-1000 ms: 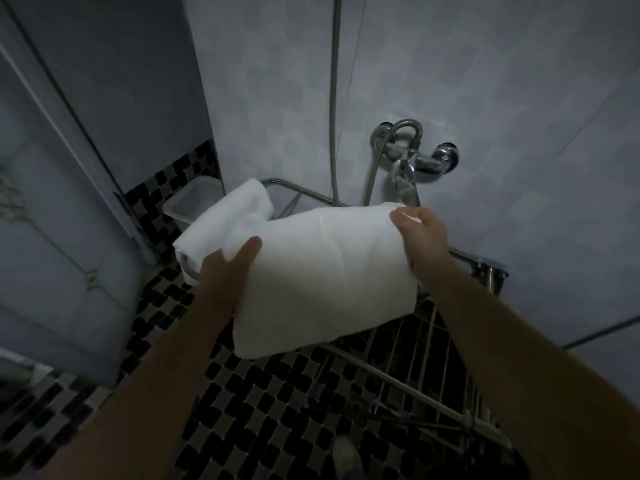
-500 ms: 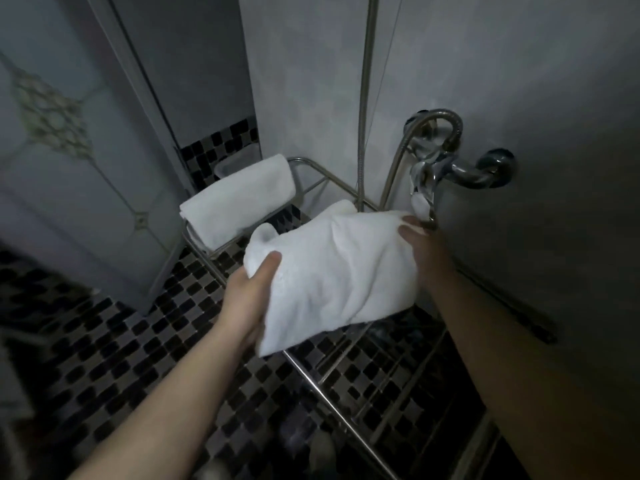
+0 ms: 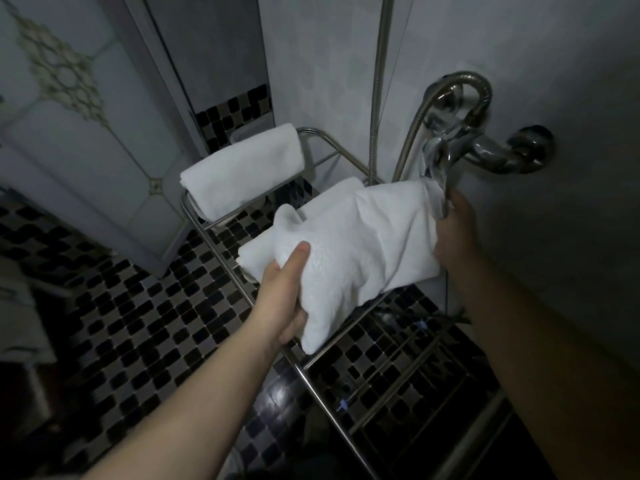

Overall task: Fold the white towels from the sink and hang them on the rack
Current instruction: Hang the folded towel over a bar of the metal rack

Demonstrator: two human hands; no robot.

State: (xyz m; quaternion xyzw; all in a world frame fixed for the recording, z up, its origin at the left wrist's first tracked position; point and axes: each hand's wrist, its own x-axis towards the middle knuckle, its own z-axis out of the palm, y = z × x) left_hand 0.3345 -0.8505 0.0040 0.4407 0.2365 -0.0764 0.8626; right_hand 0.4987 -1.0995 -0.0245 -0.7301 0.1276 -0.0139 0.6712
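1. Your left hand [image 3: 284, 296] pinches the near-left corner of the folded white towel [image 3: 349, 251], thumb on top and fingers curled beneath, likely to keep the fold closed.
2. The towel, thick, soft and creased, sits over the middle bars of the chrome rack [image 3: 311, 384], seemingly lined up for draping.
3. Your right hand [image 3: 453, 233] grips the towel's far-right edge, just beside the shower tap [image 3: 485, 150].
4. A second folded towel [image 3: 242, 168] already hangs at the rack's far end.

Dim bathroom corner: pale tiled wall [image 3: 329, 64], black-and-grey mosaic floor [image 3: 138, 306], ornamented door [image 3: 69, 116] at left, chrome mixer tap [image 3: 485, 154] with shower hose [image 3: 379, 81] on the wall.
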